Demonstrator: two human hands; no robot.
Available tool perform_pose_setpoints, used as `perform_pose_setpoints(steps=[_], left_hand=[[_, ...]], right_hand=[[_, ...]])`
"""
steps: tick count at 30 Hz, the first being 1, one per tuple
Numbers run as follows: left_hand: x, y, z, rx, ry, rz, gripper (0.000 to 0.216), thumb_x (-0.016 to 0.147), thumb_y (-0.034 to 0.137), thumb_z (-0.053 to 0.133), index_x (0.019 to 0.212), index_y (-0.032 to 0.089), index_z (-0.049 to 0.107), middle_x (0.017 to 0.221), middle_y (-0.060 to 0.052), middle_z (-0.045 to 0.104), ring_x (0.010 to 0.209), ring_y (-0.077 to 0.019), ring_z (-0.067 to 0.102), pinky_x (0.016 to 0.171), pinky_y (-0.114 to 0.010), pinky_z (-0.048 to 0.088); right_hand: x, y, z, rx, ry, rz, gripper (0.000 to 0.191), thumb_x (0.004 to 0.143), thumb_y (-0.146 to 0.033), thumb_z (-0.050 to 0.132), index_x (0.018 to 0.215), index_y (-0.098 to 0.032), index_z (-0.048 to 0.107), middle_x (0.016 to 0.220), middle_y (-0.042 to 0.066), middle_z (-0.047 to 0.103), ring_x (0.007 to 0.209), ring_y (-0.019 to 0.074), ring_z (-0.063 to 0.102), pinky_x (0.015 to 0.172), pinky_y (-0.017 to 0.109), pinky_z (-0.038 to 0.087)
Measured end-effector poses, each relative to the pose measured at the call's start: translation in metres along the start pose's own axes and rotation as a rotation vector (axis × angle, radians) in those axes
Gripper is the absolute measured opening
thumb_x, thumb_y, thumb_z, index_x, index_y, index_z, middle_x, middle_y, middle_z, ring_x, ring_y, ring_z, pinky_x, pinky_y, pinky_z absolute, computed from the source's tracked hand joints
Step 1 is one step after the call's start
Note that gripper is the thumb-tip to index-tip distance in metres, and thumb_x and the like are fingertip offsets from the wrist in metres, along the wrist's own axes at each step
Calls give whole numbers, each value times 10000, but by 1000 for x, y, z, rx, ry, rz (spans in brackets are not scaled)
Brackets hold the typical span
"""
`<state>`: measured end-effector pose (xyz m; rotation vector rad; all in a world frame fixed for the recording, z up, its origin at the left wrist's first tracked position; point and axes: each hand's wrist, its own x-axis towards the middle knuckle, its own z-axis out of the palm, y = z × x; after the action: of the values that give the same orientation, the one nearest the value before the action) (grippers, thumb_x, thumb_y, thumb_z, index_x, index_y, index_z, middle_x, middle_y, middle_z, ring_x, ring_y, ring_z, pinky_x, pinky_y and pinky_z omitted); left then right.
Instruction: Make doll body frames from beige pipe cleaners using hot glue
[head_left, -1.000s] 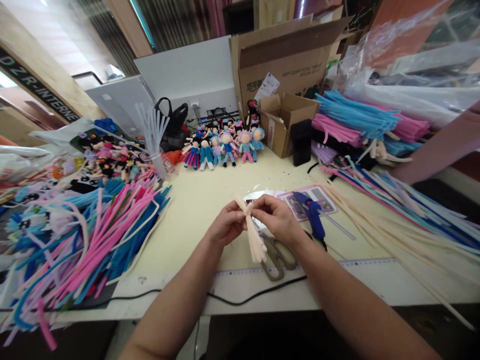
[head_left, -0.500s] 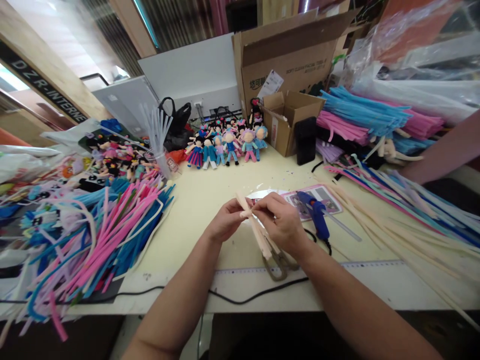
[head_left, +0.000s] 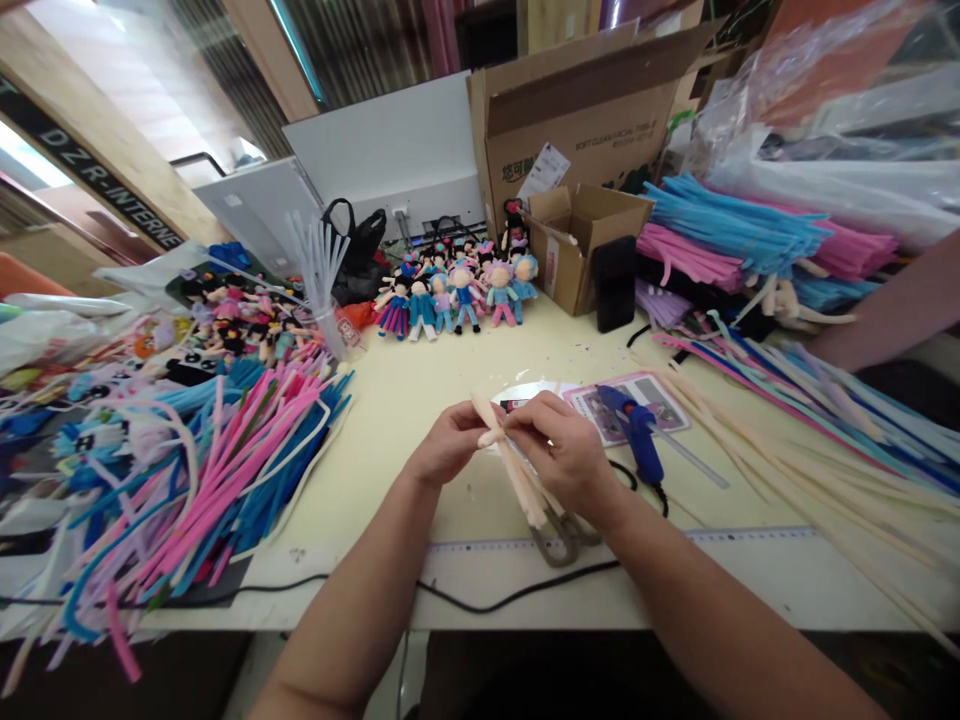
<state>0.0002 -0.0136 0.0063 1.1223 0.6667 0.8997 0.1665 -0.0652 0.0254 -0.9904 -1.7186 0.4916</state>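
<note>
Cream fuzzy pipe cleaners [head_left: 520,478], gathered into a small bundle, slant between my two hands above the table. My left hand [head_left: 452,440] pinches the bundle near its upper end. At the crossing in the middle, the fingers of my right hand [head_left: 564,446] close on a cream strand wrapped about it; the fingertips are partly hidden. Beneath the bundle's lower end lie scissors [head_left: 556,545], only their handles showing well. To the right of my right hand rests a blue glue gun [head_left: 637,435] with a clear glue stick in its back.
Pipe cleaners in pink and blue [head_left: 217,470] heap at the left; cream strands [head_left: 780,460] spread at the right. Small dolls [head_left: 461,295] stand at the back beside a cardboard box [head_left: 589,235]. A ruler [head_left: 735,535] and black cable [head_left: 510,603] run along the front. Another person's arm [head_left: 892,300] enters at right.
The view has shifted slightly. Both hands keep their hold on the cream bundle, and the short strand at its crossing now points a little lower to the left.
</note>
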Motion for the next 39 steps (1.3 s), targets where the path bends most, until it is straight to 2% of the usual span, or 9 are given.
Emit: perform_pose_setpoints(steps=[4, 8, 11, 15, 19, 23, 26, 31, 39], left_hand=[[0, -1, 4, -134, -1, -31, 340, 555, 213, 791, 857, 155, 646, 711, -4, 616, 651, -117, 569, 622, -230, 439], [0, -4, 8, -206, -10, -17, 332, 594, 180, 762, 881, 164, 595, 658, 29, 583, 524, -83, 541, 497, -197, 423], [1, -8, 11, -213, 48, 9, 285, 604, 183, 755, 804, 156, 553, 643, 34, 573, 521, -81, 549, 483, -187, 433], [2, -9, 13, -228, 118, 4, 318, 592, 190, 764, 789, 169, 516, 643, 45, 589, 520, -71, 557, 493, -176, 448], [1, -6, 9, -201, 115, -48, 326, 577, 177, 775, 833, 156, 575, 690, 17, 638, 560, -81, 588, 557, -200, 484], [0, -3, 4, -161, 62, -127, 343, 573, 215, 784, 882, 131, 662, 717, -24, 670, 584, -103, 613, 639, -260, 520], [-1, -1, 3, -108, 65, -147, 333, 590, 253, 780, 889, 138, 689, 730, -35, 683, 584, -114, 625, 663, -288, 528], [-1, 0, 5, -12, 120, -108, 302, 592, 261, 782, 855, 137, 702, 762, -47, 693, 593, -123, 634, 638, -278, 529], [1, -6, 12, -30, 227, -12, 248, 575, 263, 780, 762, 128, 688, 621, -22, 660, 537, -118, 611, 593, -265, 519]], right_hand=[[2, 7, 3, 44, -7, 50, 70, 820, -170, 549, 820, -202, 611, 767, 16, 554, 715, 134, 522, 658, 261, 416], [3, 18, 10, 242, -30, 248, 70, 788, -258, 595, 789, -188, 602, 728, 10, 579, 637, 124, 520, 576, 246, 411], [3, 23, 13, 410, -31, 365, 128, 761, -305, 612, 775, -180, 586, 697, 5, 591, 612, 123, 529, 541, 237, 412], [4, 26, 13, 412, -30, 415, 142, 731, -291, 636, 802, -174, 600, 708, -1, 605, 605, 112, 528, 536, 226, 401], [8, 28, 14, 446, -30, 517, 213, 688, -350, 679, 779, -173, 602, 640, -19, 585, 510, 97, 485, 466, 224, 364], [10, 27, 15, 424, 17, 463, 220, 705, -382, 659, 751, -173, 609, 649, -13, 596, 540, 107, 492, 483, 233, 370], [10, 23, 15, 396, -9, 420, 236, 718, -399, 655, 719, -165, 617, 641, -7, 601, 559, 113, 501, 501, 238, 380], [11, 23, 14, 371, -44, 432, 254, 725, -409, 660, 762, -158, 652, 615, -6, 606, 558, 121, 517, 505, 238, 391], [13, 24, 14, 389, -80, 400, 226, 772, -383, 616, 727, -167, 664, 641, 7, 621, 628, 144, 550, 561, 248, 428]])
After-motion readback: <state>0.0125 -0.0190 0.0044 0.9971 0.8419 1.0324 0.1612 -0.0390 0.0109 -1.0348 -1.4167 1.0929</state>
